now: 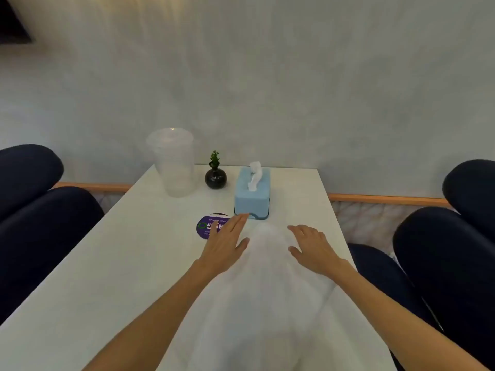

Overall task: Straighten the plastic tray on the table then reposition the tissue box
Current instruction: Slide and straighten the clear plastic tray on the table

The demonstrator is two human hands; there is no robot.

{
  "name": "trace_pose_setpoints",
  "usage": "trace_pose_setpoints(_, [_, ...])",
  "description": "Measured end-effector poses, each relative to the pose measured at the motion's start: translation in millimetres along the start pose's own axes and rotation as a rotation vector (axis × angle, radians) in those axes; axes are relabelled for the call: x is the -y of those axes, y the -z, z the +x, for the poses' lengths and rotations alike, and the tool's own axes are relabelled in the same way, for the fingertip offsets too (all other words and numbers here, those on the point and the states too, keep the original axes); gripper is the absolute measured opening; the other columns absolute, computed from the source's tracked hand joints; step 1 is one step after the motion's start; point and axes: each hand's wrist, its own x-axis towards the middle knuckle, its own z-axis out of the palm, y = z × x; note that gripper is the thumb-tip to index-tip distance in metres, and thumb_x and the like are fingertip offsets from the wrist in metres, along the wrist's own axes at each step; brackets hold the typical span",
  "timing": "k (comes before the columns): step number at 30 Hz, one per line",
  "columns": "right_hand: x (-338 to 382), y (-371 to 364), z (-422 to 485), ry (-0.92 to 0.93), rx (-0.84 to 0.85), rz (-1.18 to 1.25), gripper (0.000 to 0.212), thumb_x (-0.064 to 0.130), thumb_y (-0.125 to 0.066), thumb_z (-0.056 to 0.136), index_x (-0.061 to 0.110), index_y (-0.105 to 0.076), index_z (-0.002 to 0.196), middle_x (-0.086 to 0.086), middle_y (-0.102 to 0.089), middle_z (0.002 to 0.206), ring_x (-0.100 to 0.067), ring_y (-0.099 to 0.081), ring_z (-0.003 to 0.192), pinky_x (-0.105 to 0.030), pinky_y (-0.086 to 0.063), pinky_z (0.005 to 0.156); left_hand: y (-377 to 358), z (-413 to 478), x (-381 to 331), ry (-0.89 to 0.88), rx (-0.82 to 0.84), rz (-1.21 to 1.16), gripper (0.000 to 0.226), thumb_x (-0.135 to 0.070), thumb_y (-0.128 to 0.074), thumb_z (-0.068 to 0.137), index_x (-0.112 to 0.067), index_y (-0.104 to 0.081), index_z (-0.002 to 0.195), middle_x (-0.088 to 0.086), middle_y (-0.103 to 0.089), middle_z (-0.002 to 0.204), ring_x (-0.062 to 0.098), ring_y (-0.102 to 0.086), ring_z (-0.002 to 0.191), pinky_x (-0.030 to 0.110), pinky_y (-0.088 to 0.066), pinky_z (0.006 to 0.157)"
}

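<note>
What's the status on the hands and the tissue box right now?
Left hand open, fingertips at tissue box base. Right hand open, empty. Purple sticker under left hand.

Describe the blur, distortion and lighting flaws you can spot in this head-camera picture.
Head view: a hazy whitish smear veils the white table between the left hand and right hand; wide-angle bending curves the dark blue padded seats; soft overall focus; warm glow on the wall at the top.

The room was softly lit, with a warm glow high on the wall (pixel 166 12). The picture looked blurry, and its edges bent outward.
</note>
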Motion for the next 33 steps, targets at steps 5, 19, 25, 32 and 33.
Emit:
trace_pose_setpoints(5, [-13,-21,-6,-0.164,0.091,-0.033,0.057,0.032,-0.044,0.093,0.017,-0.026,0.145,-0.011,-0.039,0.146,-0.034,-0.039,0.13,-0.046,-0.031,0.107,-20,-10,17,0.106,0.132,0.006,0.063,-0.039,-0.038,0.1,-0.021,-0.012,0.154,-0.002,-0.021,0.162,0.017,-0.022,0.148,0.047,-0.016,0.12])
trace_pose_setpoints(19, [-42,-43,-16,-0.37,-0.018,-0.048,0.033,0.003,-0.038,0.094,0.005,-0.049,0.126,-0.016,-0.055,0.117,-0.03,-0.053,0.103,-0.036,-0.047,0.084,-55,-22,44,0.253,0.076,-0.116,0.033,-0.011,-0.041,0.1,-0.005,-0.055,0.129,0.013,-0.058,0.12,0.027,-0.055,0.11,0.037,-0.051,0.087])
trace_pose_setpoints(25, [-46,-43,-23,-0.443,-0.03,0.069,0.024,0.019,-0.045,0.093,0.004,-0.054,0.109,-0.014,-0.058,0.101,-0.028,-0.057,0.088,-0.039,-0.053,0.075,-57,5,39,0.199,0.045,-0.148,0.029,-0.006,-0.045,0.098,-0.004,-0.062,0.121,0.015,-0.062,0.113,0.029,-0.057,0.104,0.036,-0.049,0.08])
trace_pose_setpoints(32, [-52,-40,-20,-0.459,-0.037,0.109,0.029,0.014,-0.041,0.098,0.004,-0.048,0.124,-0.018,-0.056,0.116,-0.031,-0.058,0.097,-0.038,-0.051,0.078,-53,36,19,0.105,0.124,-0.229,0.03,-0.009,-0.048,0.098,-0.009,-0.062,0.124,0.012,-0.063,0.119,0.027,-0.059,0.109,0.038,-0.051,0.093])
trace_pose_setpoints(33, [-52,-39,-21,-0.462,-0.03,0.099,0.029,0.013,-0.041,0.098,0.004,-0.048,0.124,-0.018,-0.056,0.115,-0.031,-0.058,0.097,-0.038,-0.051,0.078,-51,34,19,0.121,0.118,-0.247,0.03,-0.011,-0.05,0.097,-0.01,-0.061,0.124,0.011,-0.061,0.121,0.027,-0.06,0.108,0.038,-0.051,0.093])
